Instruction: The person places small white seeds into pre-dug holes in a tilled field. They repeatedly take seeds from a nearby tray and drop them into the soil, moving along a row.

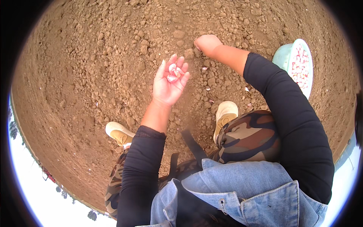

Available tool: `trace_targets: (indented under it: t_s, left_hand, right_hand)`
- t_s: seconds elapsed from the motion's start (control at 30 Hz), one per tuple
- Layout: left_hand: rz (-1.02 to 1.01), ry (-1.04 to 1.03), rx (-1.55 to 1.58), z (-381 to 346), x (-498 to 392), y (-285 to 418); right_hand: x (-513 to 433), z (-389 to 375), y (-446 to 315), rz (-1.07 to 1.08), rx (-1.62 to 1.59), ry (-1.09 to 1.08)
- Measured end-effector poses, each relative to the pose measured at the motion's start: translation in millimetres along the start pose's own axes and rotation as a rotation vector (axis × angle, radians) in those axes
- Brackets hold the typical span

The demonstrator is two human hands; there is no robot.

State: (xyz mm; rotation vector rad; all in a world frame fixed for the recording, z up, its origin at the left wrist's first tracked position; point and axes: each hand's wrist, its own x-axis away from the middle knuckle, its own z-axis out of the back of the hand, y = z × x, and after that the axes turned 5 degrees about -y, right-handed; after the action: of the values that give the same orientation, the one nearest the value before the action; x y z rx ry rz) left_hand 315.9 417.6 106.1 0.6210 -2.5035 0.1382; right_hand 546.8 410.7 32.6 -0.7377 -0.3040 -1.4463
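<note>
Several pinkish-white garlic cloves (172,78) rest in the upturned palm of my left hand (167,90), fingers slightly curled around them above the soil. Farther out and to the right, my right hand (208,45) is bent down at the surface of the cloddy brown soil (127,71). Its fingertips are hidden behind the back of the hand, so whether it grips anything cannot be seen. Between my right hand and my right shoe, a garlic clove (205,68) lies on the ground, with several others scattered nearby.
A pale green plastic basin (280,56) full of garlic cloves (300,68) stands on the soil at the right, beyond my right forearm. My tan shoes (117,133) are planted apart, and a dark strap (194,144) hangs between my legs.
</note>
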Motion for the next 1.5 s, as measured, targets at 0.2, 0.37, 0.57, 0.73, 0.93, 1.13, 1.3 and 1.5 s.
trace_targets:
  t_s: [0.2,0.37,0.57,0.73,0.93,1.13,1.3,1.5]
  left_hand:
    - [-0.007,0.006,-0.131,-7,-5,-8]
    - [0.101,0.075,-0.217,-14,-11,-37]
    - [0.275,0.14,-0.227,-16,-12,-80]
    - [0.301,0.288,-0.341,-14,-35,-96]
    - [0.226,0.217,-0.343,-17,-58,-79]
    - [0.218,0.283,-0.344,-10,-48,-67]
    - [0.215,0.232,-0.303,0,-46,-63]
    - [0.221,0.134,-0.229,-9,-51,-65]
  right_hand:
    - [51,22,-21,0.192,-0.558,0.433]
    - [102,10,-49,0.618,-0.345,0.547]
    - [138,-14,-38,0.514,-0.363,0.392]
    - [155,-20,-6,0.24,-0.848,0.491]
    - [127,-16,101,-0.54,-0.769,0.637]
    - [86,-33,158,-0.496,-0.381,0.394]
    - [74,-43,164,-0.452,-0.382,0.392]
    - [62,-44,154,-0.565,-0.127,0.263]
